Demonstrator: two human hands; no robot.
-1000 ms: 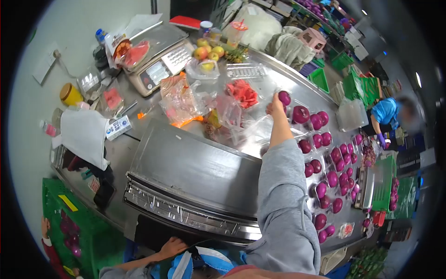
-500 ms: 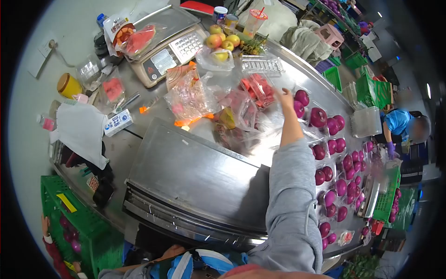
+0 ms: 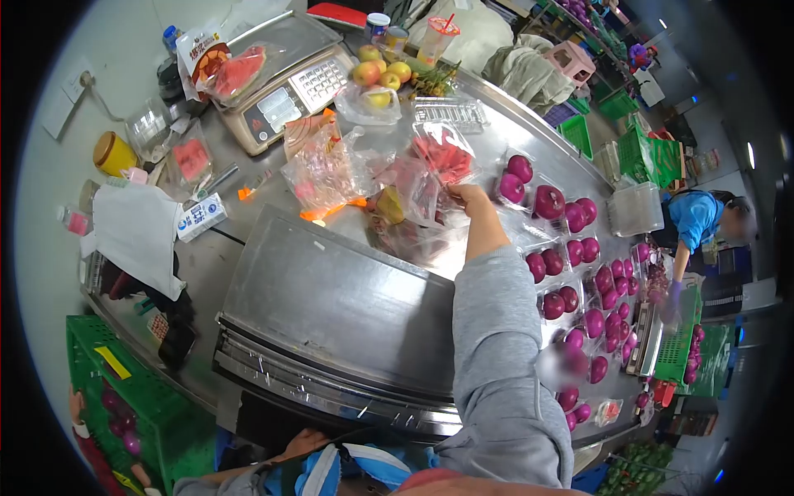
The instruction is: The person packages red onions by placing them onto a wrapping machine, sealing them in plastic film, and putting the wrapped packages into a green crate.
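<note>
Centrally, steel table [image 3: 514, 124] | right of centre, red onions [image 3: 569, 298] | mid-frame, clear plastic [image 3: 420, 194], right hand [image 3: 473, 198] at its edge | lower centre, left hand [image 3: 303, 443] | both hands' grip unclear | step: apparently reaching; next needs secure pinch

A soft grey cloth sleeve [image 3: 503, 339], creased and ending along the forearm, leaves the right hand [image 3: 473, 201] ungloved; blue-and-white banded fabric [image 3: 325, 474] and pinkish-red cloth [image 3: 437, 481] show at the front.
</note>
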